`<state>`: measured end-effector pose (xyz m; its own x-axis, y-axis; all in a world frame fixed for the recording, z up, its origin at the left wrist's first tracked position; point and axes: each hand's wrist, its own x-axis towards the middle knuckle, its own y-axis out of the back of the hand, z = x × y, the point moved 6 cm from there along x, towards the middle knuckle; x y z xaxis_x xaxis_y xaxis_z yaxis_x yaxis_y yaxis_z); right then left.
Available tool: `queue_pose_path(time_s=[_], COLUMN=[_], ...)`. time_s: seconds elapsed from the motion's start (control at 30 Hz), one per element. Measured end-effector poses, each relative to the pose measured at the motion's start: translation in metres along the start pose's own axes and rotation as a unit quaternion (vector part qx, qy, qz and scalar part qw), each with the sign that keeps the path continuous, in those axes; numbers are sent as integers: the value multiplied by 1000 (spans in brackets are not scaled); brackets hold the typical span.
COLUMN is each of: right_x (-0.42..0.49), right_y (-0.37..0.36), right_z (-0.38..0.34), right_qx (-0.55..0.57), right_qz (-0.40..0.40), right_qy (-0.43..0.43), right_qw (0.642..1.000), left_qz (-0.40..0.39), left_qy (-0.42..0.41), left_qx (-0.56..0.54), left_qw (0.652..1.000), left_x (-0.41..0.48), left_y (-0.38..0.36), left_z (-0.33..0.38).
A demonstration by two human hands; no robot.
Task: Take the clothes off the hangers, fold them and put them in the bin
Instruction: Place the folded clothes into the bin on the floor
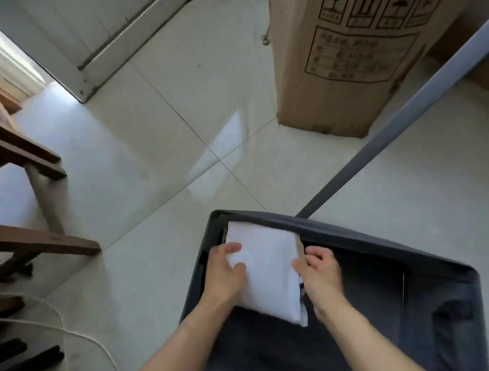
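garment [265, 275], folded: your left hand [225, 268] and right hand [319, 274] each gripped a side edge, likely keeping the fold intact, in the bin [364, 241] corner.

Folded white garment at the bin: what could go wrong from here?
1. The left hand and right hand grip the folded white garment by its side edges only; an uneven release could spill the fold open.
2. A loose layer peeks out at its near right corner and may unfold further.
3. It is tight in the far-left corner of the bin and could snag on the wall and land crooked.
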<state>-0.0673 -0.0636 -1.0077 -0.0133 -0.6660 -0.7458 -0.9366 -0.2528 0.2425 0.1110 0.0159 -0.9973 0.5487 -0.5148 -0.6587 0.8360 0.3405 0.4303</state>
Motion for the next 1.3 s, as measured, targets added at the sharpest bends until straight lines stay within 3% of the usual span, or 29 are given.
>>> queue_pose_path(time_s=[0.27, 0.5, 0.67, 1.0, 1.3], right_x=[73, 30, -42, -231, -401], right_y=[-44, -30, -9, 26, 89], right_z=[29, 8, -35, -188, -318], right_qx=[-31, -96, -90, 30, 79], right_qz=[2, 46, 46, -62, -100], right_qy=[-58, -28, -17, 59, 141], right_qw=[998, 994, 995, 996, 982], left_qz=[-31, -69, -73, -106, -124], left_qy=[16, 48, 60, 13, -85], left_qx=[118, 139, 24, -196, -270], left_qw=[992, 987, 995, 975, 951], left_x=[69, 34, -32, -203, -354], left_y=[-29, -16, 9, 94, 182], left_z=[-42, -19, 32, 182, 310])
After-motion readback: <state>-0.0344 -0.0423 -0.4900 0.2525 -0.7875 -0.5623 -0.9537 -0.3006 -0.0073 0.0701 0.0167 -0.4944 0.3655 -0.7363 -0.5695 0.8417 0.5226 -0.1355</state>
